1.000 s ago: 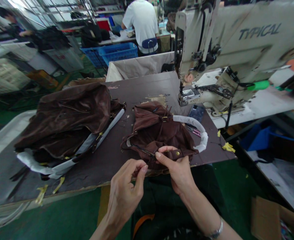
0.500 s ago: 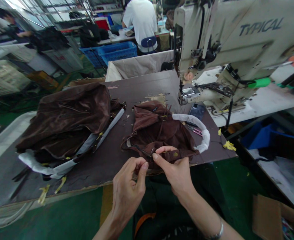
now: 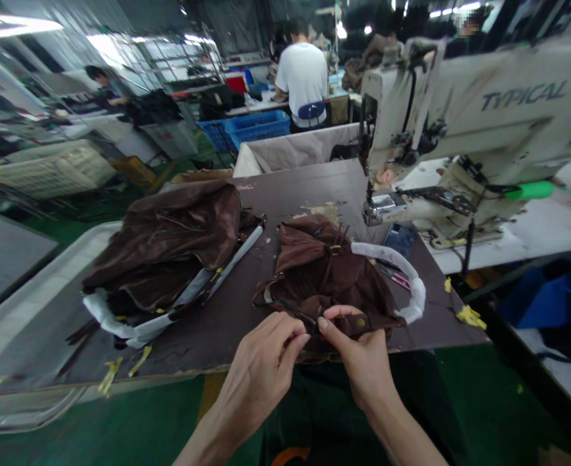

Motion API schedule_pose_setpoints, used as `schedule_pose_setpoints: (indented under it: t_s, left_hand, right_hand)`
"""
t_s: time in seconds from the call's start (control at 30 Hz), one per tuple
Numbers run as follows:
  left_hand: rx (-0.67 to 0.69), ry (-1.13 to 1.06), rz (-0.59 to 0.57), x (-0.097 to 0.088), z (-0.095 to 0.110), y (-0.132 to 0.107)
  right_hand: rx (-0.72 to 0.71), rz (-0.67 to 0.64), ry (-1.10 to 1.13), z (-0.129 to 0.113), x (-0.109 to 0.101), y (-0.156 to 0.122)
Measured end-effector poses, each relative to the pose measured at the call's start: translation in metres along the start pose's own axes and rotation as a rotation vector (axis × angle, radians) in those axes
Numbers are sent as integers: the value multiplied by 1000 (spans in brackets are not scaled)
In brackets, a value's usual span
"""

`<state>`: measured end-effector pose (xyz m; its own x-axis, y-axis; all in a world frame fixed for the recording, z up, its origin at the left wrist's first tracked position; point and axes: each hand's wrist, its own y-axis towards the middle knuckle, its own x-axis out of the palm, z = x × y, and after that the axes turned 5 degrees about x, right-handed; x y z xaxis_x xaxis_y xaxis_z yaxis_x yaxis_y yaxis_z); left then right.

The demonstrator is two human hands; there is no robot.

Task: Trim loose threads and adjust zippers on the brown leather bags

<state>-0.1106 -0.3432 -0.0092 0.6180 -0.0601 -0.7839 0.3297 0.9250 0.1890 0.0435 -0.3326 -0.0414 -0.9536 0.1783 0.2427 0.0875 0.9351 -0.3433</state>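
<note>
A brown leather bag (image 3: pixel 328 275) with a white-wrapped handle (image 3: pixel 401 275) lies at the near edge of the dark worktable (image 3: pixel 295 194). My right hand (image 3: pixel 357 359) pinches the bag's brown strap with a brass stud (image 3: pixel 363 321). My left hand (image 3: pixel 263 372) pinches the bag's edge by a thin black zipper (image 3: pixel 290 309), fingertips almost touching those of the right. A pile of brown leather bags (image 3: pixel 169 243) with white-wrapped handles lies to the left.
A beige sewing machine (image 3: pixel 484 129) marked TYPICAL stands at the right, a phone (image 3: pixel 398 238) beneath its arm. Behind the table are a cloth-lined bin (image 3: pixel 290 149), blue crates (image 3: pixel 251 126) and a seated person in a white shirt (image 3: pixel 302 74). The floor is green.
The view has tilted up and shifted, so bag and hands sit further right and lower. My hands have drawn closer together on the bag's edge; the grip is unchanged.
</note>
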Motion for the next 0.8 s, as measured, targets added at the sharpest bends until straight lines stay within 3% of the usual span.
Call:
schedule_pose_setpoints:
  t_s: [0.17, 0.6, 0.7, 0.8]
  left_hand:
    - [-12, -47, 54, -13, 5, 16]
    - [-52, 2, 79, -6, 14, 18]
    - [-74, -64, 50, -6, 12, 24]
    - [-87, -146, 4, -7, 10, 35]
  right_hand:
    - [-40, -2, -73, 9, 0, 2]
    - [-67, -44, -139, 6, 1, -4]
    - [-51, -70, -177, 6, 1, -4]
    - [-55, -9, -181, 5, 4, -5]
